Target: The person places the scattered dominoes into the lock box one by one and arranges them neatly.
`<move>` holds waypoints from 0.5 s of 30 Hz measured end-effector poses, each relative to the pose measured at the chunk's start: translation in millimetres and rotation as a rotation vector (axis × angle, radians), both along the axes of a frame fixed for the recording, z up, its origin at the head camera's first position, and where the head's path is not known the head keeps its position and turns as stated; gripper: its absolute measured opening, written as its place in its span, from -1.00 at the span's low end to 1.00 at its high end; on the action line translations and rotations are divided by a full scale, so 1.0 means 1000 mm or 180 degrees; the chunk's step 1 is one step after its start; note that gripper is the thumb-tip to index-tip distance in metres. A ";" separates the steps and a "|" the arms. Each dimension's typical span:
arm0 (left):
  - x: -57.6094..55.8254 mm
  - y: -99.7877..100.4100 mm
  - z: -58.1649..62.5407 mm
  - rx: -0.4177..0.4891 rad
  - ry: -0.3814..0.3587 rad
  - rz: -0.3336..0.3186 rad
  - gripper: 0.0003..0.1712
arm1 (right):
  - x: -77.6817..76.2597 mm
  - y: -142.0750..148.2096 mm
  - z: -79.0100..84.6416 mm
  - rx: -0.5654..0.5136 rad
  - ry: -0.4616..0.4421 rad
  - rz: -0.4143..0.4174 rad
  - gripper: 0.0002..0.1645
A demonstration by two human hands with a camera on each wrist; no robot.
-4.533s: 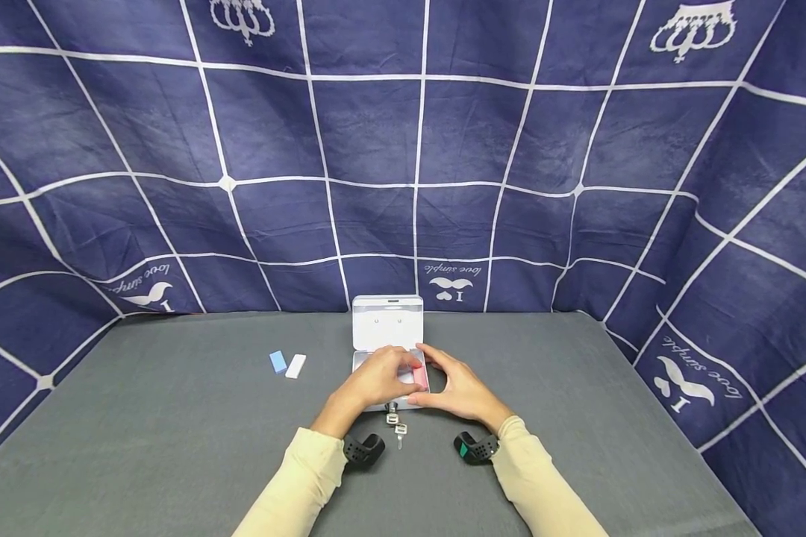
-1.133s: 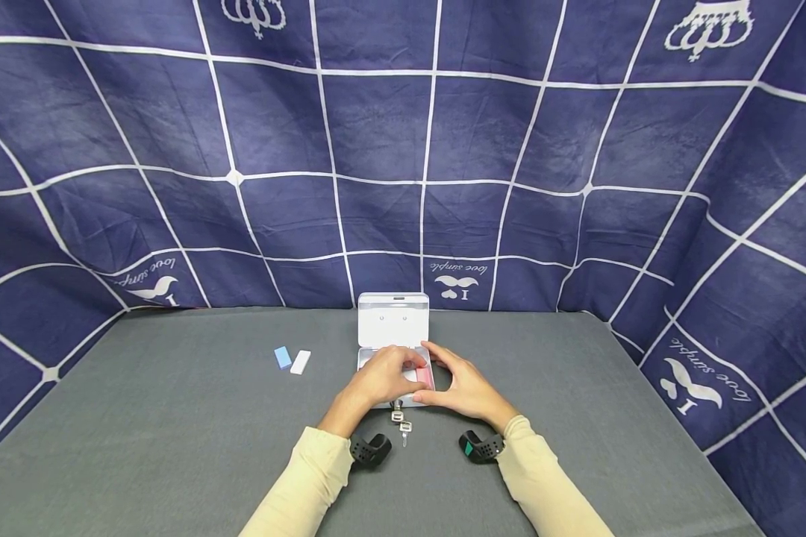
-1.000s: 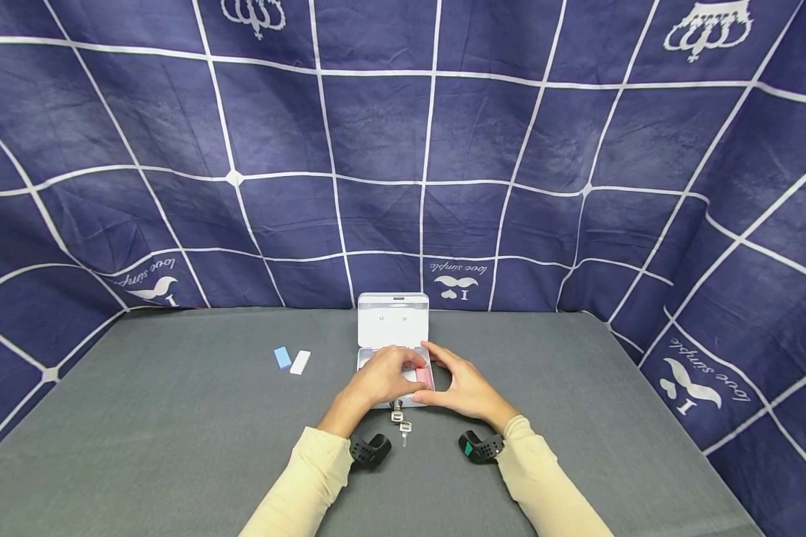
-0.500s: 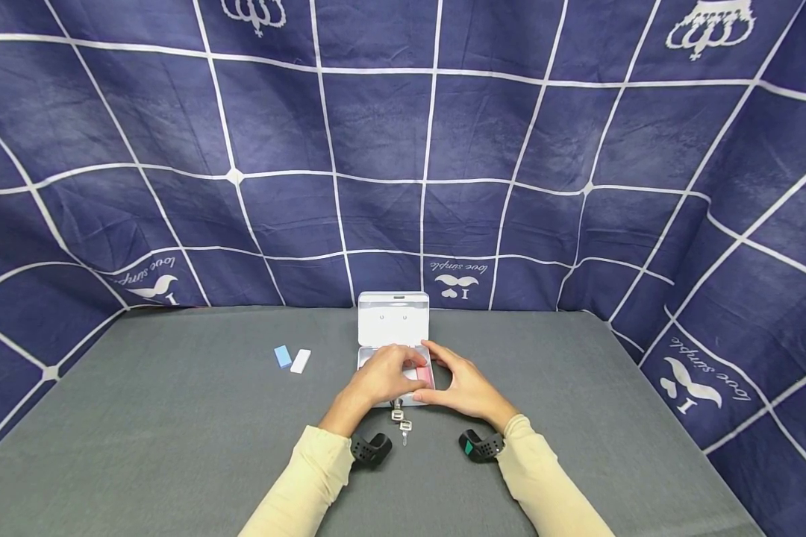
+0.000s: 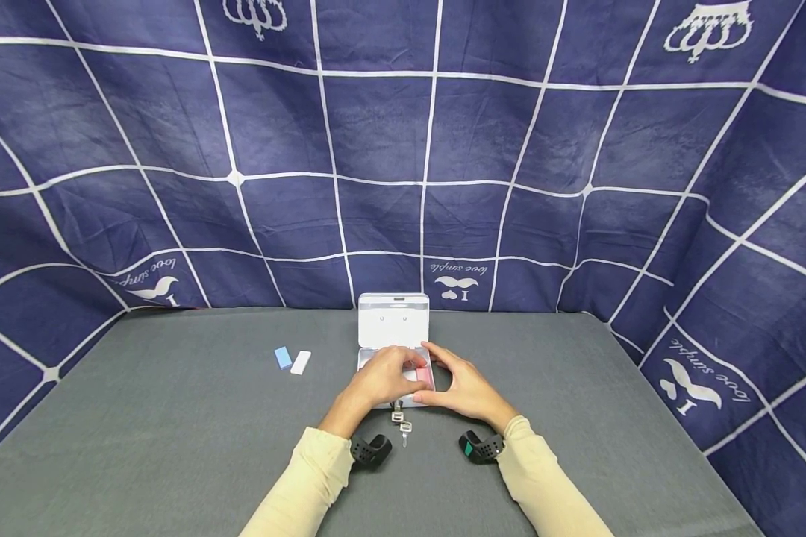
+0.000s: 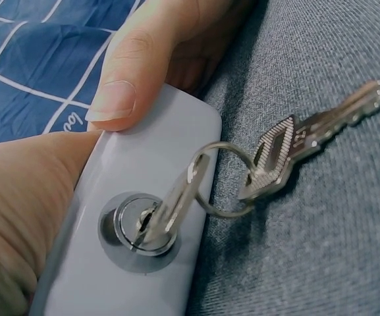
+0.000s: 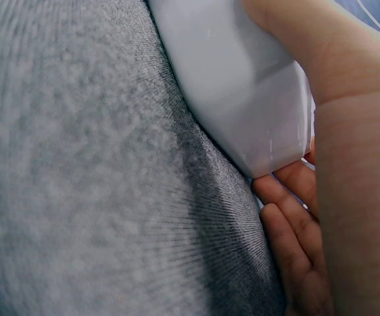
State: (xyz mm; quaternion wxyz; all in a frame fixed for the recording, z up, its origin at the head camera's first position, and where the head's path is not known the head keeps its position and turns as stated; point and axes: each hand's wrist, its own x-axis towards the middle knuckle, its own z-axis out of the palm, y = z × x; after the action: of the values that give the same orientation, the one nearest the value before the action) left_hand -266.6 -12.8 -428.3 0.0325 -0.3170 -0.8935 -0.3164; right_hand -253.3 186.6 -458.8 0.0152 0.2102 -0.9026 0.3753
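Observation:
A white lidded metal box [image 5: 392,328] stands at the table's back middle, its lid raised. My left hand [image 5: 381,377] reaches into it, thumb and forefinger pinching a pink block [image 5: 424,375] at the right end. Around the box's right side curves my right hand [image 5: 466,386], gripping it with the thumb on the front corner and fingers behind. In the left wrist view, one key sits in the round lock [image 6: 143,224] on the front, and a second key [image 6: 315,138] hangs from the ring. My left hand hides much of the interior.
To the left of the box, a blue block [image 5: 283,357] and a white block [image 5: 301,362] lie on the grey cloth-covered table [image 5: 175,418]. A dark blue curtain [image 5: 376,142] with white lines rises behind the table and along its sides.

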 end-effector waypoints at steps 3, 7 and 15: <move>0.000 0.000 0.000 0.0008 0.0026 -0.0017 -0.68 | 0.000 0.000 0.000 -0.0010 0.0005 -0.0009 0.12; 0.000 -0.001 0.000 0.0007 0.0070 -0.0045 -0.67 | 0.001 0.000 0.000 -0.0015 -0.0014 -0.0026 0.11; 0.000 -0.003 0.002 0.0067 0.0214 -0.0131 -0.68 | 0.000 0.000 -0.002 -0.0045 0.0008 -0.0039 0.10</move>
State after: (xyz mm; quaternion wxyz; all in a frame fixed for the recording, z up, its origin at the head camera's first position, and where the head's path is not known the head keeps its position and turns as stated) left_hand -266.2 -15.6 -426.0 0.0593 -0.3454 -0.8818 -0.3156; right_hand -253.5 186.4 -461.3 0.0202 0.2051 -0.9012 0.3813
